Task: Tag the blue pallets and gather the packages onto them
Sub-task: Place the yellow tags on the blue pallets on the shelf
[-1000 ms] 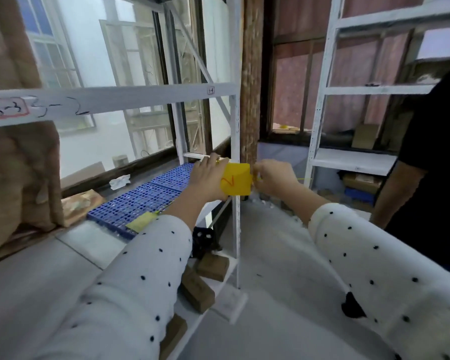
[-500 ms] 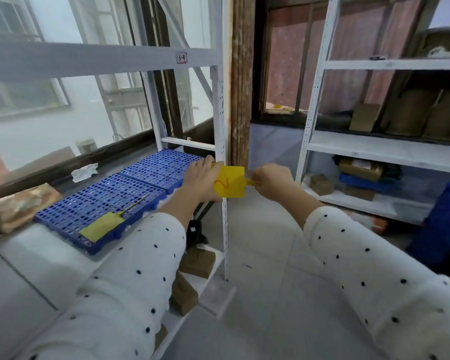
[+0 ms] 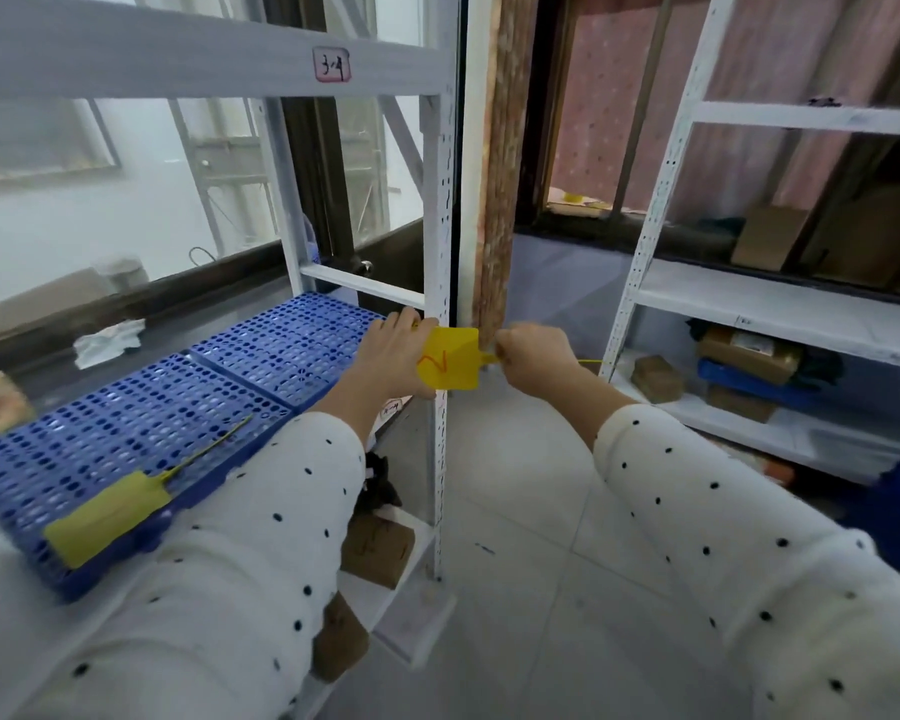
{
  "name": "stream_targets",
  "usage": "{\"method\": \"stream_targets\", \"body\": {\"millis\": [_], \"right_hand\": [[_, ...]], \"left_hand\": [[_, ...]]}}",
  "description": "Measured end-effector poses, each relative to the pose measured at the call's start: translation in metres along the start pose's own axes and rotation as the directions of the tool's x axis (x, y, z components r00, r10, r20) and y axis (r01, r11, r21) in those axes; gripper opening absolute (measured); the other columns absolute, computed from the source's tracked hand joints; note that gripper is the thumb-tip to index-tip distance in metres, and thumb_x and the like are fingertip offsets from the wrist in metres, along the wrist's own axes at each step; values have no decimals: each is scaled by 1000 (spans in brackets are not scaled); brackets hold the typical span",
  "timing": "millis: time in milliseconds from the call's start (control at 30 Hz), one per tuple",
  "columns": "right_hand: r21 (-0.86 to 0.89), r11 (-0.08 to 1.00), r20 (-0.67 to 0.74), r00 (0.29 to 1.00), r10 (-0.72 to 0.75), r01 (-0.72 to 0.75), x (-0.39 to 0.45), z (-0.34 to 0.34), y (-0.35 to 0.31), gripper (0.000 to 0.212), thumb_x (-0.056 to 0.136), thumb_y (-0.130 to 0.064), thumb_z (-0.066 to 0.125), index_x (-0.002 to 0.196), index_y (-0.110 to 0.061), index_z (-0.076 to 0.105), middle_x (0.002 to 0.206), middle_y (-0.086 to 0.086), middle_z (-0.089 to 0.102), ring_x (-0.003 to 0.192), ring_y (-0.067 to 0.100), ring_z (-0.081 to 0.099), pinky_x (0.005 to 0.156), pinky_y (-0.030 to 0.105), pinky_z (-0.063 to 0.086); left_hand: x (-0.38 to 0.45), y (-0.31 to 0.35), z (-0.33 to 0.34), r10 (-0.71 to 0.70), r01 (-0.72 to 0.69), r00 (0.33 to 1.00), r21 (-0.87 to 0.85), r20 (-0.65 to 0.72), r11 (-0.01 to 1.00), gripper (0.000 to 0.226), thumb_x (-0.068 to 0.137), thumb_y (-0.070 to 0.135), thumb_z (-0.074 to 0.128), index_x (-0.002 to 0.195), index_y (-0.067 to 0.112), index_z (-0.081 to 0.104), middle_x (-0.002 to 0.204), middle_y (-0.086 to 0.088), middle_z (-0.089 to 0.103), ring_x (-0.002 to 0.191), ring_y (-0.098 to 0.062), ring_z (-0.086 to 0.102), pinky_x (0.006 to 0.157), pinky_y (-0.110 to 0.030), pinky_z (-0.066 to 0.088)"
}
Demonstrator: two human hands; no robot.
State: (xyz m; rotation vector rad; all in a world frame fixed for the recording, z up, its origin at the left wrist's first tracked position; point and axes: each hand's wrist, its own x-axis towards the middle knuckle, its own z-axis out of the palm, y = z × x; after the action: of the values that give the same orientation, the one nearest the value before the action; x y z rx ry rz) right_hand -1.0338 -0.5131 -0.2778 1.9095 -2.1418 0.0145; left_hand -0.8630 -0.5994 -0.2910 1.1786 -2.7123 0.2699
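Since the earlier frame the view is swung slightly to the right and the person in black at the right edge is gone, while both hands are kept at the same white rack post. In the head view, a yellow tag (image 3: 450, 358) marked with a red figure is held up at the rack upright (image 3: 440, 241). The left hand (image 3: 393, 358) is closed on the tag's left edge, thumb under its lower corner. The right hand (image 3: 528, 356) is closed into a fist round the tag's thin yellow strap (image 3: 591, 361), whose loose end is seen poking out to the right of the fist. Two blue pallets (image 3: 193, 397) are laid side by side on the shelf to the left, touching along one edge. A second yellow tag (image 3: 106, 517) is laid on the near pallet's front corner, its strap stretched across the grid. Brown packages (image 3: 378, 548) are seen on the lower shelves beneath the pallets, and more packages (image 3: 658, 379) on the low shelf of the right-hand rack (image 3: 770, 311). A crumpled white paper (image 3: 107, 343) is lying on the sill behind the pallets
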Motion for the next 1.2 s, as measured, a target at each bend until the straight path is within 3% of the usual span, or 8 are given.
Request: {"method": "stream_targets", "body": {"millis": [133,333,433,533,767,1000,1200], "right_hand": [[7,999,4,999,-54,54,33,13,9,20,93,-11,49,111,-13,58,111,10,59,103,30,57,76,33,43],[9,976,-35,976,-215,216,98,35,8,23,97,-18,49,117,-14,59,106,9,59,94,25,58,68,29,38],[26,954,-11,954,-298,299,128,45,4,23,98,-22,50,118,-15,57,111,9,60,99,24,59,71,30,42],[58,920,-34,921,-387,388,157,53,1,22,96,-22,50,116,-15,58,114,8,60,105,27,59,81,35,47],[131,807,-65,817,-573,576,203,68,-24,23,93,-15,51,112,-14,62,113,9,61,105,29,59,83,34,47],[100,718,-64,725,-686,688,235,79,-63,23,96,-19,50,112,-11,64,114,10,60,103,28,59,82,36,49],[131,694,-32,703,-710,708,263,89,-95,21,96,-16,50,111,-11,65,114,10,58,103,27,58,88,39,50]], "left_hand": [[24,-9,13,-58,58,998,-7,30,998,90,70,54,74,142,18,34,135,-9,41,124,-27,42,100,-38,35],[48,-32,31,-225,222,967,41,122,974,95,72,55,74,146,21,26,144,-10,34,133,-28,34,109,-41,29],[56,-41,36,-309,299,940,88,144,950,97,73,56,73,148,20,23,147,-10,32,134,-29,33,110,-40,27],[58,-48,37,-400,388,905,104,146,916,98,73,55,73,149,19,21,146,-11,30,133,-29,34,109,-40,26],[46,-61,41,-599,587,783,119,169,801,101,73,55,73,150,17,20,147,-13,28,135,-31,32,109,-41,26],[35,-84,52,-696,683,695,136,182,717,106,68,58,75,150,15,21,144,-11,30,133,-31,34,110,-41,26],[37,-119,60,-720,710,664,131,202,692,106,69,57,76,150,18,20,148,-10,28,136,-29,30,113,-40,22]]}}
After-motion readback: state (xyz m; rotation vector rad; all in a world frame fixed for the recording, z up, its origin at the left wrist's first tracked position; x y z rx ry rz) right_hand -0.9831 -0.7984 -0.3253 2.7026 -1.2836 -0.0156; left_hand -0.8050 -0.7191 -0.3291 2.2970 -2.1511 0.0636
